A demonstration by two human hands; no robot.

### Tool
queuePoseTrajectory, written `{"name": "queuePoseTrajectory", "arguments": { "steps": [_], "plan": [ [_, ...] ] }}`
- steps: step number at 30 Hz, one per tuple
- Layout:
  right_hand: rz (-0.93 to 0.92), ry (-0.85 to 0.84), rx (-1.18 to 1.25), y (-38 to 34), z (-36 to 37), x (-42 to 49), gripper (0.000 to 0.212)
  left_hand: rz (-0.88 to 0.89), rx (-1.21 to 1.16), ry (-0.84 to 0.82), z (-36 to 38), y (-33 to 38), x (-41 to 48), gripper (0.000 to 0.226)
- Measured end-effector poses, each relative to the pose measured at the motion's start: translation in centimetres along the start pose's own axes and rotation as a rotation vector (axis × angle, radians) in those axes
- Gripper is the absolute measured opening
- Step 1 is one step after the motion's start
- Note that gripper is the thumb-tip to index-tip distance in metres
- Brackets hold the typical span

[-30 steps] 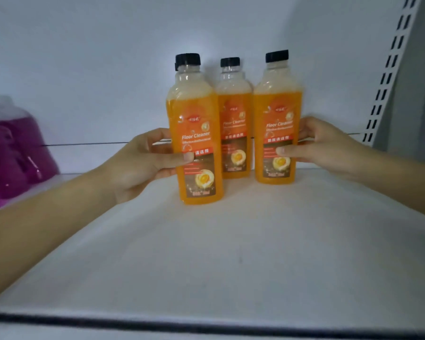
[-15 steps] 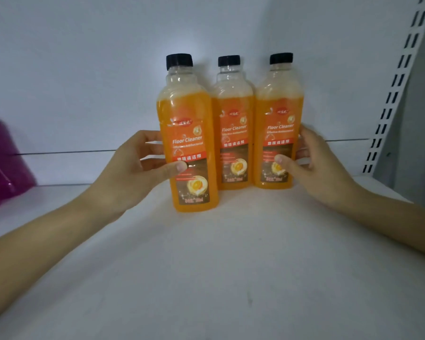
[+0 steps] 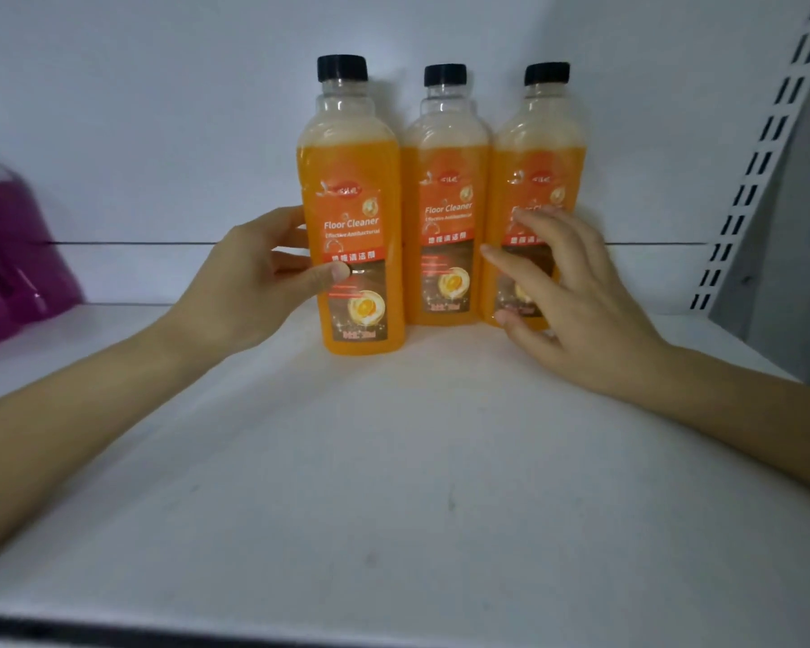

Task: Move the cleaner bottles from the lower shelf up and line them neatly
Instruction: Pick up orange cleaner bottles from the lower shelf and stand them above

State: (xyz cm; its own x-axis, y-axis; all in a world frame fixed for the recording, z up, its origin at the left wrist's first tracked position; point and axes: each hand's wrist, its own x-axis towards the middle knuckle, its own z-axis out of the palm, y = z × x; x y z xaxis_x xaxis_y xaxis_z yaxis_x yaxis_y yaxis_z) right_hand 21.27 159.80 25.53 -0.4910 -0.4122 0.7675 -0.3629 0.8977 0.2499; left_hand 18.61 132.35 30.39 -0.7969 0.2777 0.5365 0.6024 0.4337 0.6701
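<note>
Three orange floor-cleaner bottles [image 3: 445,198], black-capped, upright on white shelf [image 3: 394,460], touching. Left hand [image 3: 249,292] clasped round leftmost bottle [image 3: 351,217], slightly forward; right hand [image 3: 567,292] spread loosely before rightmost bottle [image 3: 534,170]. Purple jug [image 3: 15,254] far left of bottles.

A: What do you log for the three floor cleaner bottles [image 3: 445,198]?

B: You enter clear, glossy plastic, orange liquid showing through, pale foam at the shoulder; smooth printed labels [image 3: 352,254] with a sheen; black ribbed plastic caps [image 3: 342,67].

A: And the shelf [image 3: 394,460]?

B: You note matt white, faintly scuffed. Slotted upright [image 3: 749,170]: painted white metal. Purple container [image 3: 15,254]: translucent glossy plastic.
</note>
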Motion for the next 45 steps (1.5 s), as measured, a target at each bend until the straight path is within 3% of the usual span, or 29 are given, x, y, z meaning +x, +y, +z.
{"name": "queuePoseTrajectory", "arguments": {
  "steps": [6, 11, 15, 18, 25, 30, 34, 45],
  "plan": [
    [0.001, -0.004, -0.038, -0.4, -0.4, 0.1, 0.047, 0.006, 0.094, -0.009, 0.0, -0.3, -0.3, 0.071],
    [-0.062, -0.145, -0.124, -1.1, -2.4, -0.1, 0.05, 0.02, 0.313, 0.053, -1.7, 0.3, -0.7, 0.086],
    [-0.103, -0.23, -0.081, -3.2, -5.7, -0.8, 0.052, 0.233, 0.537, 0.039, -3.3, 1.3, -3.4, 0.079],
    [-0.023, -0.279, 0.0, -5.9, -8.4, -1.5, 0.053, 0.338, 0.597, 0.006, -4.4, 1.8, -6.0, 0.069],
    [0.143, -0.143, 0.204, -14.0, -13.2, -5.6, 0.05, 0.519, 0.355, 0.043, -4.2, 3.8, -15.3, 0.043],
    [0.322, -0.027, 0.24, -19.9, -14.0, -11.1, 0.043, 0.468, 0.033, 0.115, -2.3, 4.2, -21.8, 0.028],
    [0.48, 0.002, 0.289, -23.9, -13.6, -16.6, 0.04, 0.381, -0.113, 0.077, -0.1, 2.7, -26.8, 0.025],
    [1.216, -0.308, 0.457, -30.3, -9.2, -32.0, 0.045, -0.141, -0.207, -0.204, 9.6, -7.8, -36.4, 0.027]
  ]
}}
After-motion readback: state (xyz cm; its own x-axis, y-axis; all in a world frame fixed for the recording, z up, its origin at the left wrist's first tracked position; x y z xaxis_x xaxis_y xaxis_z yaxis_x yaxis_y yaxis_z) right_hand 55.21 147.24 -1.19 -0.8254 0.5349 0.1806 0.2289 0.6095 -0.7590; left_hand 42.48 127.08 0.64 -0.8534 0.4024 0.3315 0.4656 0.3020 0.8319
